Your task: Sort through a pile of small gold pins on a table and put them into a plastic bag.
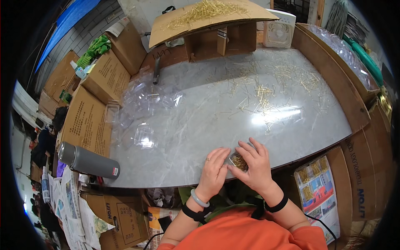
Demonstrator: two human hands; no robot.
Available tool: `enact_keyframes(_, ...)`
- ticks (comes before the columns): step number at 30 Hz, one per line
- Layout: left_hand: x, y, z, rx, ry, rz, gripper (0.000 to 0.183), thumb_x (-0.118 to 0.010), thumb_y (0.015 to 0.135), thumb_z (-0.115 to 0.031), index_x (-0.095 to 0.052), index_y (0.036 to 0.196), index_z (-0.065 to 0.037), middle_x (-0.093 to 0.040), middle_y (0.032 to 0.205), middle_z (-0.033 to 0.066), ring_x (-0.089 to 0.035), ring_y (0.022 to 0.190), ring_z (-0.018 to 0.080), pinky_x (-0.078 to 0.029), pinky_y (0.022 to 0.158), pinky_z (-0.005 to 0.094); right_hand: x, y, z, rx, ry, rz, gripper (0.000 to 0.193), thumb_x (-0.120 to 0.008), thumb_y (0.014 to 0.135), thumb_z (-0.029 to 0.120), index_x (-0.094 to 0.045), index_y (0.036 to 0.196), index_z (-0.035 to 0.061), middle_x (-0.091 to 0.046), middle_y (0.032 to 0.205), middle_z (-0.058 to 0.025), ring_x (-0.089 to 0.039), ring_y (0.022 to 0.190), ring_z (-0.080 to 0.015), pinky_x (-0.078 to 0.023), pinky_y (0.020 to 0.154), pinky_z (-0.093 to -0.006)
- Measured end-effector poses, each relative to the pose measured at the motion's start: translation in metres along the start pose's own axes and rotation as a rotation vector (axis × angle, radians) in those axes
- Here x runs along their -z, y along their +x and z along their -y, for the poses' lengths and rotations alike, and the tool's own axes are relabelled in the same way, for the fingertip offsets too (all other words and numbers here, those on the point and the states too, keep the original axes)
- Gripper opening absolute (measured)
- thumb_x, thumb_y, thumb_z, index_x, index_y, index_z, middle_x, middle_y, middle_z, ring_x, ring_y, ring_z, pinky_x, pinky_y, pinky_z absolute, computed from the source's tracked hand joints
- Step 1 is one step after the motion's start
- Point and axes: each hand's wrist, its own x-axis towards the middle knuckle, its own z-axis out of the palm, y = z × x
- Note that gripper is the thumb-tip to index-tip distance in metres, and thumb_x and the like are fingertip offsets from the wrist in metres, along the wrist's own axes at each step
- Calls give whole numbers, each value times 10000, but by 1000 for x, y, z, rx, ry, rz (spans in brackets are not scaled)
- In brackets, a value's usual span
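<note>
Both my hands rest at the near edge of a grey marble-patterned table [200, 125]. My left hand [214, 168] and my right hand [254, 162] press together around a small clear plastic box [238, 160] filled with thin gold pins. The fingers of both hands lie on the box's lid and sides. Many loose gold pins [262, 93] are scattered over the far right part of the table. A heap of empty clear plastic boxes [143, 104] lies on the table's left side.
A grey flask [87, 160] lies at the table's left corner beside cardboard cartons [89, 121]. A cardboard sheet with gold pins [204, 14] sits on a wooden stand at the back, next to a white fan [279, 31]. A dark tool [156, 71] lies at the back left.
</note>
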Motion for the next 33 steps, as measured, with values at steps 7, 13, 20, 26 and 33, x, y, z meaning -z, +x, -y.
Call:
enact_keyframes(7, 0, 0, 2, 31, -61, -15, 415, -512, 928, -52, -604, 1319, 55, -617, 1332, 226, -529, 1287, 412, -400, 1128, 461, -8, -5, -5, -43, 1, -17, 437, -785, 815, 255, -692, 1194, 58, -661, 1319, -108, -505, 1337, -392, -402, 1083, -505)
enact_keyframes(13, -1, -1, 5, -3, -42, -34, 422, -524, 924, -67, -608, 1322, 43, -620, 1345, 214, -538, 1283, 395, -402, 1126, 447, -3, 0, -6, -172, 67, -8, 468, -806, 812, 283, -696, 1221, 86, -649, 1312, -90, -509, 1280, -364, -392, 1071, -478)
enact_keyframes(20, -4, -8, 14, -17, -30, -66, 436, -524, 930, -104, -605, 1337, 27, -617, 1371, 204, -544, 1278, 382, -404, 1118, 430, -18, 0, -6, -274, 57, 85, 441, -743, 859, 353, -696, 1257, 169, -590, 1389, -81, -456, 1287, -378, -324, 1102, -544)
enact_keyframes(26, -15, -6, 25, -82, 45, -112, 417, -560, 941, -142, -603, 1322, 21, -622, 1340, 203, -551, 1250, 385, -418, 1099, 435, -32, -5, -8, -166, -220, -80, 449, -667, 930, 331, -639, 1343, 158, -525, 1495, -137, -351, 1410, -488, -278, 1136, -620)
enact_keyframes(33, -19, -6, -2, -58, 199, -148, 609, -818, 841, -330, -590, 1302, -4, -622, 1034, 141, -576, 1006, 319, -486, 931, 415, -8, 2, -85, -287, 271, -108, 422, -625, 953, 162, -609, 1367, 80, -672, 1287, -184, -661, 1111, -345, -506, 961, -416)
